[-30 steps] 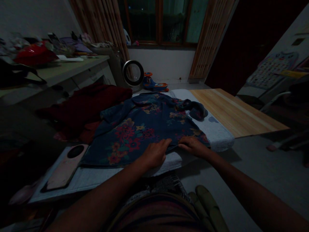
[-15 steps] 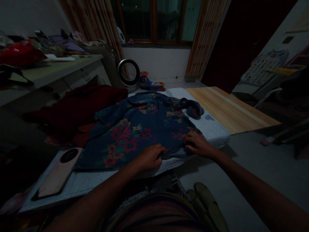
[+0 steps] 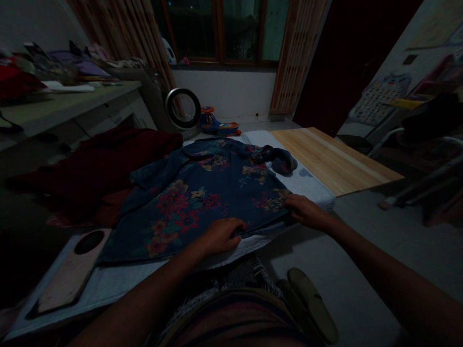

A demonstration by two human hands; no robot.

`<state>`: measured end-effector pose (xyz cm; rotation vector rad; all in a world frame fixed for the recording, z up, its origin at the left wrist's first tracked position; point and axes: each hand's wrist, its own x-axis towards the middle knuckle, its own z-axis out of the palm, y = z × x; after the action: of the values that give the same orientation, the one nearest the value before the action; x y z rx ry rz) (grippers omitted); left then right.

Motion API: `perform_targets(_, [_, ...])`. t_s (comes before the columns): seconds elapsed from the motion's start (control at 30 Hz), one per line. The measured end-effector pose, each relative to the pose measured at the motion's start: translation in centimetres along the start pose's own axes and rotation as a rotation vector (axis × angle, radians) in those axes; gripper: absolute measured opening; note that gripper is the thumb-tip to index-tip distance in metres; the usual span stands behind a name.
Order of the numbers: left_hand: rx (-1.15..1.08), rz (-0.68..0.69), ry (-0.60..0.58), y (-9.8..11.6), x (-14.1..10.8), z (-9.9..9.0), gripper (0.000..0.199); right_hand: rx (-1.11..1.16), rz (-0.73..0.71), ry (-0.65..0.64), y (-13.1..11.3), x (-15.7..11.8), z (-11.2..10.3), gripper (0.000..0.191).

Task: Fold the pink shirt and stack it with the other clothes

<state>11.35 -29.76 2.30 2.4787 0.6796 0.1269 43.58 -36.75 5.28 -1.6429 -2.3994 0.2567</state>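
Observation:
A dark blue shirt with red and yellow flowers (image 3: 217, 193) lies spread on a white padded cloth (image 3: 126, 280). My left hand (image 3: 224, 234) rests at the shirt's near edge, its fingers curled on the fabric. To the right, my right hand (image 3: 304, 210) pinches the shirt's near right corner between thumb and fingers. One sleeve is bunched up at the far right of the shirt.
A wooden board (image 3: 333, 161) extends to the right of the cloth. Dark red fabric (image 3: 97, 166) is heaped on the left, near a pink flat object (image 3: 70, 277). Green slippers (image 3: 311, 301) lie on the floor. A cluttered counter (image 3: 72, 103) stands at the left.
My right hand has moved slightly right and closed on the shirt's corner. My left hand stays at the near edge. The view has shifted a little to the right.

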Motion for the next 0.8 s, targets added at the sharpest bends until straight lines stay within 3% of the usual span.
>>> perform_targets(0.13, [0.010, 0.044, -0.037, 0.0, 0.0, -0.3, 0.041, 0.140, -0.047, -0.027, 0.8, -0.6, -0.7, 0.034])
perform_targets(0.47, [-0.033, 0.104, -0.230, 0.1, 0.6, -2.0, 0.047, 0.122, -0.015, -0.238, 1.5, -0.2, -2.5, 0.019])
perform_targets(0.57, [-0.147, 0.134, -0.289, 0.1, 1.4, -2.7, 0.033, 0.081, 0.121, -0.185, 1.5, 0.7, -2.9, 0.020])
perform_targets(0.63, [-0.162, 0.164, -0.238, -0.3, 2.3, -3.2, 0.023, -0.020, 0.307, -0.061, 1.4, 1.5, -2.6, 0.022])
perform_targets(0.7, [-0.075, 0.135, -0.079, -1.1, 3.4, -3.5, 0.023, -0.107, 0.483, 0.000, 1.4, 2.3, -1.8, 0.025])
perform_targets(0.8, [0.159, -0.005, 0.170, -3.3, 4.9, -3.8, 0.033, -0.130, 0.592, -0.075, 1.5, 3.1, -0.7, 0.030])
